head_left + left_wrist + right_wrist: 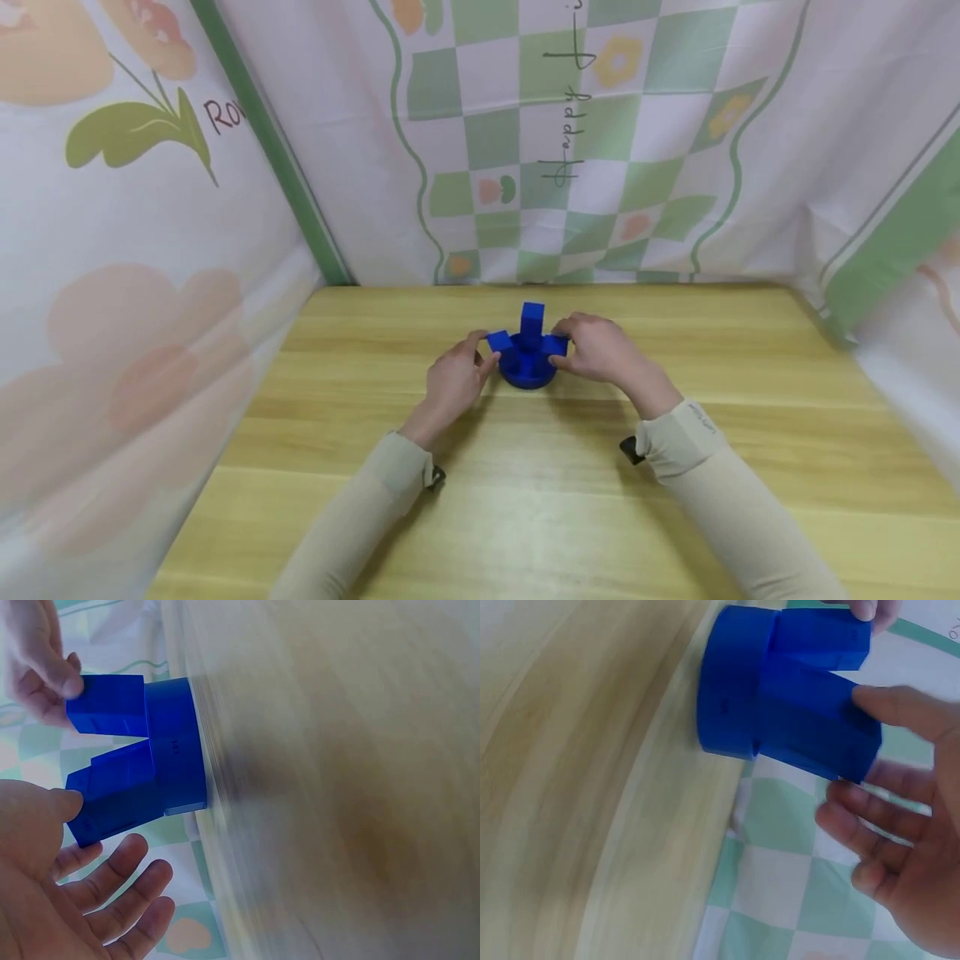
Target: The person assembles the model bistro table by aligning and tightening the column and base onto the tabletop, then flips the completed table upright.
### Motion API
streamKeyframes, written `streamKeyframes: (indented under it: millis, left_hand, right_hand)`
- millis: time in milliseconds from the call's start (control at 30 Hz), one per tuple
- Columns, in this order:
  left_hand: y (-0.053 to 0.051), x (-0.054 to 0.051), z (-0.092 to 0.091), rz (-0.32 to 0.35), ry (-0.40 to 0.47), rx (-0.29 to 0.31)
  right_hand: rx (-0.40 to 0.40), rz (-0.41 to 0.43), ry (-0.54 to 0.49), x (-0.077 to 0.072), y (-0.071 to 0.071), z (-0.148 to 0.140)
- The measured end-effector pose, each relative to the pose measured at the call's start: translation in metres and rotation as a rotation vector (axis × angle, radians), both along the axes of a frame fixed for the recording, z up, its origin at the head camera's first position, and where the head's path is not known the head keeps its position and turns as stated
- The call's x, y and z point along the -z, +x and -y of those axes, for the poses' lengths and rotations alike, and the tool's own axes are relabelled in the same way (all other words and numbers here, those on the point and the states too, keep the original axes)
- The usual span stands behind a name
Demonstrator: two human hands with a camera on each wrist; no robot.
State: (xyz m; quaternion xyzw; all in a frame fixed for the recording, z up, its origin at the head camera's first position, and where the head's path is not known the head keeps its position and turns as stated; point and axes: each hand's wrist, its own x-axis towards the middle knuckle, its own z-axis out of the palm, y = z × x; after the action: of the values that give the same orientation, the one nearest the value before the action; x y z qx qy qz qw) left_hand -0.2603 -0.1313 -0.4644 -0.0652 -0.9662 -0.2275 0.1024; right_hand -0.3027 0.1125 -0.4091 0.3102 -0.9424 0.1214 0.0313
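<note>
A round blue base (528,382) stands on the table, with three blue rectangular blocks rising from inside its rim. The left block (499,342) leans outward, and my left hand (452,379) pinches its upper end between thumb and forefinger. In the left wrist view the other fingers of the left hand (45,877) are spread below it. My right hand (602,350) pinches the top of the right block (814,720), which also tilts outward. At the back, the third block (532,321) is upright and untouched. The blocks' lower ends are partly hidden inside the base.
The wooden tabletop (517,508) spreads around the base and under both forearms. A white curtain with a green checked pattern (540,225) hangs just behind the table's far edge. More floral cloth (150,350) hangs at the left side.
</note>
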Motion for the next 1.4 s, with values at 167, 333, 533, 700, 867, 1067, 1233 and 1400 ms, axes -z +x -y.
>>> streamKeyframes:
  millis: [167,333,533,700,867,1067,1233,1400]
  left_hand:
    - [0.0,0.001,0.0,0.004,0.005,-0.003]
    - [0.001,0.0,0.0,-0.006,0.001,0.0]
    - [0.002,-0.003,-0.001,-0.005,0.004,0.0]
    - [0.002,-0.004,-0.001,-0.001,0.006,0.002]
    - [0.002,-0.004,0.0,-0.007,0.007,0.012]
    - [0.002,-0.002,0.002,-0.007,0.015,0.023]
    - [0.0,-0.002,0.005,0.025,0.024,0.016]
    - [-0.003,-0.001,0.008,0.087,0.022,0.042]
  right_hand:
    - [-0.064,0.025,0.036,-0.003,0.006,0.0]
    - [-0.092,-0.035,0.034,-0.002,0.005,0.0]
    - [-0.083,-0.034,0.041,-0.003,0.005,-0.001]
    - [-0.081,-0.064,0.063,-0.004,0.006,-0.001]
    - [-0.072,-0.079,0.061,-0.003,0.007,-0.002]
    - [-0.058,0.0,0.002,0.001,0.008,-0.004]
    - [-0.012,0.052,-0.046,0.007,0.008,-0.008]
    - [0.038,0.077,-0.05,0.019,0.005,-0.013]
